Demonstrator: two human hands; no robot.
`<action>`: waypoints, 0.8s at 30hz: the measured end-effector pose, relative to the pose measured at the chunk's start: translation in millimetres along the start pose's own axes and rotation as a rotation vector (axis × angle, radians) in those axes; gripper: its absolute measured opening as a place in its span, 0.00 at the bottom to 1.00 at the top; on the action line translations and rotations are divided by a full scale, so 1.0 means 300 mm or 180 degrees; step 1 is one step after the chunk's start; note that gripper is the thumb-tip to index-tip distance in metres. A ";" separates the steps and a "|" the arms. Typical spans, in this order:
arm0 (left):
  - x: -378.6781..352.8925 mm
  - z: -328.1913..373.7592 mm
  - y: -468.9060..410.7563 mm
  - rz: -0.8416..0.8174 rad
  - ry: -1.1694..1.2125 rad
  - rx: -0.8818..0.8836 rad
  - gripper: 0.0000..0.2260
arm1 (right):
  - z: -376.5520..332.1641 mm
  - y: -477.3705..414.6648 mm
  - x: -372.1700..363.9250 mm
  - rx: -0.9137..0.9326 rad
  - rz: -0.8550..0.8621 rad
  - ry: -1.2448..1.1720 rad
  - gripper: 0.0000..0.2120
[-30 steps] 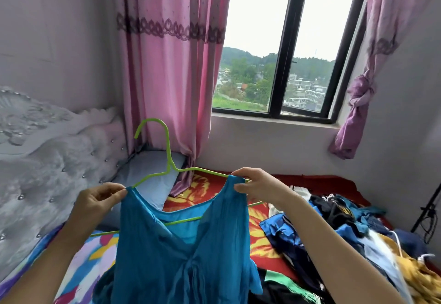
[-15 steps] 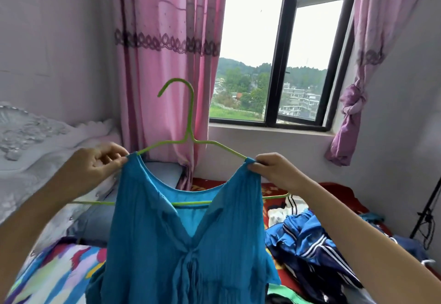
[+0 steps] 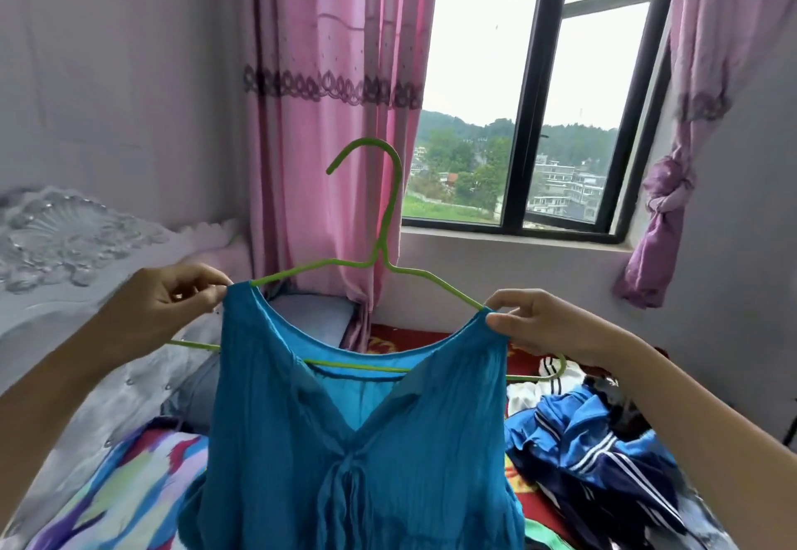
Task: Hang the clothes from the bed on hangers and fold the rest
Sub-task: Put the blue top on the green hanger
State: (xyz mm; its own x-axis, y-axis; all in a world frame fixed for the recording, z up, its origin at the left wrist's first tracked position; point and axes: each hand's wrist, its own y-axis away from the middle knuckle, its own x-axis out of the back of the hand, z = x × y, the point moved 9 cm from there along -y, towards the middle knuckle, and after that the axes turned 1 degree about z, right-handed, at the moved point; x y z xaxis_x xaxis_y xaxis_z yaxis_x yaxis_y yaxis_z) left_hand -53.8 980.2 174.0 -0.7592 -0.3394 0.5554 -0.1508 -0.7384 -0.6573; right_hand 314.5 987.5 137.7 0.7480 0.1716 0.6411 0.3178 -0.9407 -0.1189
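A teal sleeveless dress (image 3: 345,441) hangs on a green wire hanger (image 3: 384,247), held up in front of me over the bed. My left hand (image 3: 159,308) pinches the dress's left shoulder strap where it lies on the hanger's arm. At the other end, my right hand (image 3: 543,325) pinches the right strap against the hanger. The hook points up and left, hanging on nothing. The hanger's bottom bar sticks out on both sides past the straps.
A pile of clothes, among them a blue jacket with white stripes (image 3: 604,454), lies on the bed at the right. A grey padded headboard (image 3: 64,273) stands at the left, a pillow (image 3: 306,321) behind the dress. Pink curtains (image 3: 327,118) flank the window (image 3: 539,118).
Both hands have raised the dress and hanger higher and straightened the hanger upright. My view has tilted up, so more of the window and less of the bed shows.
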 end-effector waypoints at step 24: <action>0.469 0.247 0.694 0.2019 -0.1386 0.0800 0.35 | -0.384 0.309 -0.248 0.1089 0.0365 -0.0618 0.11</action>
State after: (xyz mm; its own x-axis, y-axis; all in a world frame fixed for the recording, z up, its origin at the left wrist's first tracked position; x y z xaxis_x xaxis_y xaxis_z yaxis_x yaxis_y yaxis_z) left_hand -145.0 735.6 153.0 -0.3297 -0.8959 0.2978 0.4120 -0.4203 -0.8085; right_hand 221.4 853.9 166.3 0.8755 0.1543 0.4579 0.3769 -0.8110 -0.4474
